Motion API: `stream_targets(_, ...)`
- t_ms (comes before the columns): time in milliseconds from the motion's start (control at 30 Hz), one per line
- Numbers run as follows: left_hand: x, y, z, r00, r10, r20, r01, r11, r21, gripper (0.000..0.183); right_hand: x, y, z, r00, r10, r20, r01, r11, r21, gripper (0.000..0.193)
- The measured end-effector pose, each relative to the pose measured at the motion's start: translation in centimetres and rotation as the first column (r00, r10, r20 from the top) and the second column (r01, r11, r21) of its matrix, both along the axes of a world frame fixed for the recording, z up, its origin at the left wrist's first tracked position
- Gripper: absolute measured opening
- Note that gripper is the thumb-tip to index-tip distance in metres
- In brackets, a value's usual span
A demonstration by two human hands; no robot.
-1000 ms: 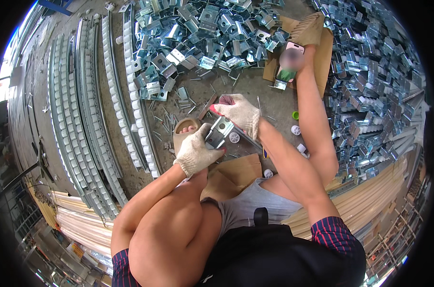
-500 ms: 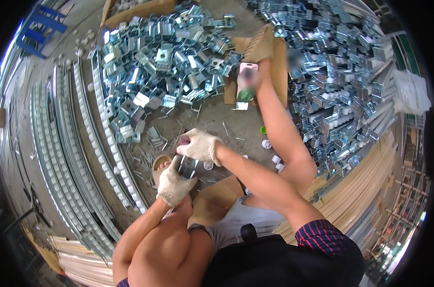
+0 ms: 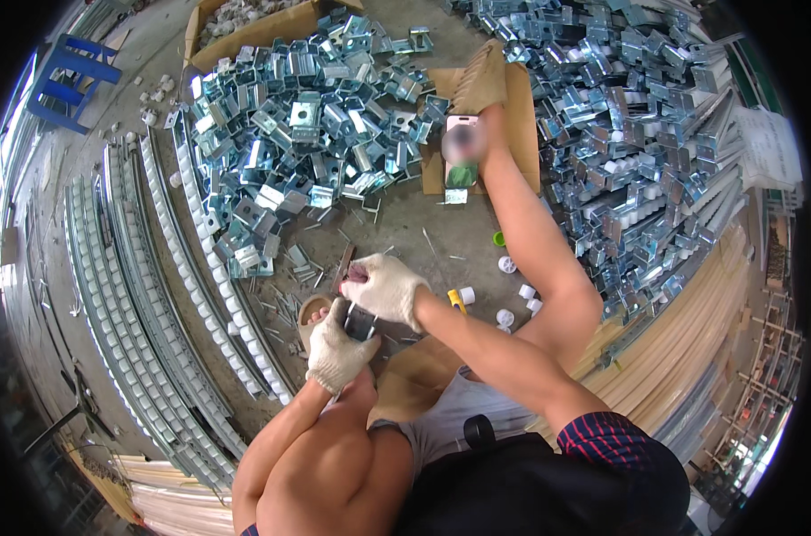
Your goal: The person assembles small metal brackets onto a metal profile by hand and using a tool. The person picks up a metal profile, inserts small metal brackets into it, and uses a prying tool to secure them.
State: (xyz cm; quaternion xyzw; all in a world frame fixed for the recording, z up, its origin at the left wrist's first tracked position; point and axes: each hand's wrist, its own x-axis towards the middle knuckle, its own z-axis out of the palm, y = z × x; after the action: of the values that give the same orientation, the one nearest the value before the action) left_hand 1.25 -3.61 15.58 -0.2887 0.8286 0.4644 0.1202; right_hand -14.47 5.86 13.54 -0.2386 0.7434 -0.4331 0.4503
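Observation:
In front of me, my left hand (image 3: 337, 348), in a cream knitted glove, grips a small metal bracket (image 3: 361, 323) between thumb and fingers. Just above it my right hand (image 3: 384, 289), gloved the same way with bare fingertips showing, is pinched closed at the bracket's far end. Whatever those fingertips hold is too small or too hidden to make out. A thin reddish-brown strip (image 3: 344, 257) shows beyond them; whether it is touched I cannot tell. Below the right wrist, part of a yellow thing (image 3: 456, 300) lies beside a white plastic cap.
Ahead lies a heap of loose metal brackets (image 3: 302, 116); another pile (image 3: 620, 170) is at the right. Long rails with white rollers (image 3: 168, 214) run along the left. A phone (image 3: 462, 147) leans by my foot on cardboard (image 3: 523, 134). White wheels (image 3: 506, 265) and thin pins dot the floor.
Both hands and the bracket have shifted slightly right in the picture, along with the view. The bracket now shows a darker face. The yellow thing has come into sight by my right forearm.

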Motion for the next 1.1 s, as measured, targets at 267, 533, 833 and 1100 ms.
stream_targets(267,0.7,-1.2,-1.8,0.999,-0.028,0.037,0.029,0.999,-0.044,0.06,0.3,1.2,-1.2,0.689,-0.39,0.611,0.433,0.897,0.084,0.049)
stream_targets(533,-0.8,-3.0,-1.8,0.971,0.086,0.224,-0.061,0.991,-0.118,0.074,4.4,9.3,-7.0,0.781,0.3,-0.548,-0.021,0.889,0.456,0.036)
stream_targets(833,0.2,-2.9,-1.8,0.989,0.113,0.097,-0.106,0.991,-0.083,0.067,3.6,6.4,-9.9,0.895,0.209,-0.394,-0.023,0.904,0.427,0.042)
stream_targets(1100,0.1,-3.6,1.7,0.98,0.118,0.16,-0.107,0.992,-0.074,0.065,-2.3,13.1,0.9,0.885,-0.361,0.293,0.377,0.926,0.004,0.061)
